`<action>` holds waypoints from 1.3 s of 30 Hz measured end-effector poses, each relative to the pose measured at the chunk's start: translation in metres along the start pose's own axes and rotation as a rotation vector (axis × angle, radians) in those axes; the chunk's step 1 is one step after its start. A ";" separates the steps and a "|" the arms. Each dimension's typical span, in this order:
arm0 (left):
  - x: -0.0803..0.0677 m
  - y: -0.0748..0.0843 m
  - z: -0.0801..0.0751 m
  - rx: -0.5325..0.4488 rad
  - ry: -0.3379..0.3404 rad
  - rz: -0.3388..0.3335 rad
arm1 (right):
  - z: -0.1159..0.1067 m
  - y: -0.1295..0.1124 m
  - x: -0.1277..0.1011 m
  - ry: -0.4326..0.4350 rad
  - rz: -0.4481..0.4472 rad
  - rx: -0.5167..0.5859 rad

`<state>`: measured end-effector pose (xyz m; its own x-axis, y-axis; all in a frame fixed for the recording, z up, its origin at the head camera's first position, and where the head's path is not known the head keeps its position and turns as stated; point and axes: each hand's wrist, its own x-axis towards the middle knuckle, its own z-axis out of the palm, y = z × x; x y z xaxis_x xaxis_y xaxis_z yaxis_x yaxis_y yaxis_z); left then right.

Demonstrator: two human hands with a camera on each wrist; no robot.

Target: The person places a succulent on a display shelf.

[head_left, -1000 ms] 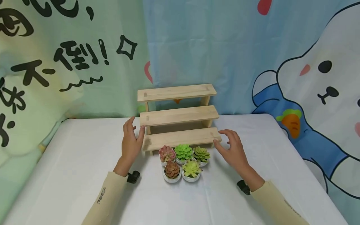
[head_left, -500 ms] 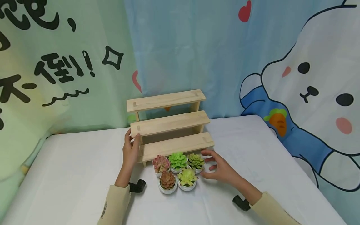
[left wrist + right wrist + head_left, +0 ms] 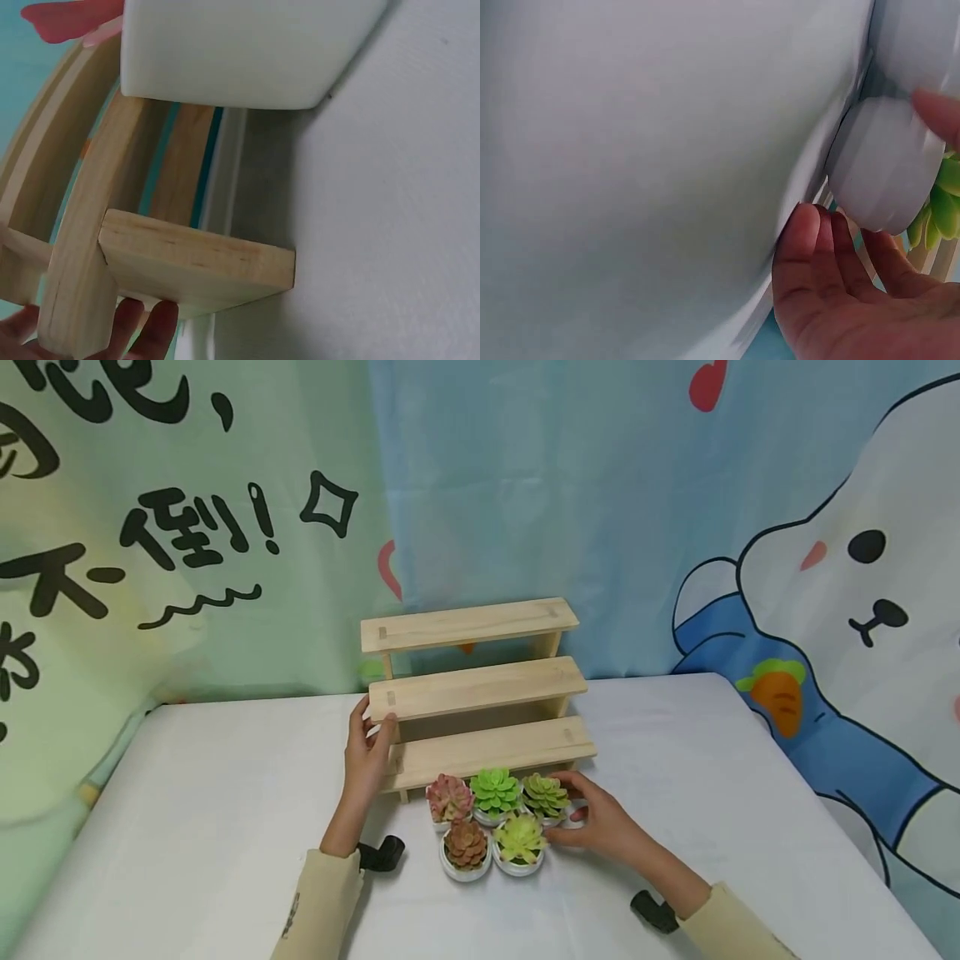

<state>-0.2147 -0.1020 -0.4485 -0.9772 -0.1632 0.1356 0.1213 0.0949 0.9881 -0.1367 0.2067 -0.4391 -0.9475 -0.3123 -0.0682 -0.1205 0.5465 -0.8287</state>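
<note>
A three-tier wooden plant stand (image 3: 480, 689) stands at the back of the table. My left hand (image 3: 366, 760) holds its left end, thumb at the front corner of the middle board; in the left wrist view its fingers (image 3: 155, 330) curl beside the board's end. In front of the stand sit several succulents in white pots. My right hand (image 3: 603, 818) pinches the olive-green potted succulent (image 3: 545, 795) at the back right, thumb on the near side, index finger beyond. The right wrist view has its white pot (image 3: 885, 165) between thumb and index finger, the other fingers below.
The other succulents are pink (image 3: 450, 799), bright green (image 3: 495, 791), brown (image 3: 465, 845) and yellow-green (image 3: 520, 837), packed close together. A white cloth covers the table (image 3: 232, 827). A printed curtain (image 3: 480, 485) hangs right behind the stand.
My right hand has moved left from the stand's right end to the olive-green potted succulent and closed round it. My left hand has come in against the stand's left end. The head view has shifted.
</note>
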 end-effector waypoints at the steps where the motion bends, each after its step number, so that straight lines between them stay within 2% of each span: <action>1: 0.000 -0.001 0.001 -0.002 -0.009 -0.009 | -0.001 0.000 -0.001 0.006 0.006 -0.008; 10: 0.003 0.002 -0.005 -0.019 -0.046 -0.109 | 0.003 -0.005 0.004 0.025 0.023 -0.050; 23: 0.005 -0.001 -0.006 -0.023 -0.046 -0.114 | 0.003 -0.004 0.006 0.036 0.065 -0.032; 33: 0.005 0.001 -0.005 -0.021 -0.053 -0.108 | 0.002 -0.001 0.006 0.032 0.060 -0.021; 39: 0.006 0.001 -0.006 -0.024 -0.052 -0.113 | 0.000 0.001 0.006 0.036 0.074 0.030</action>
<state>-0.2191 -0.1087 -0.4464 -0.9925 -0.1204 0.0201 0.0136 0.0548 0.9984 -0.1428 0.2049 -0.4401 -0.9637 -0.2430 -0.1105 -0.0409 0.5435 -0.8384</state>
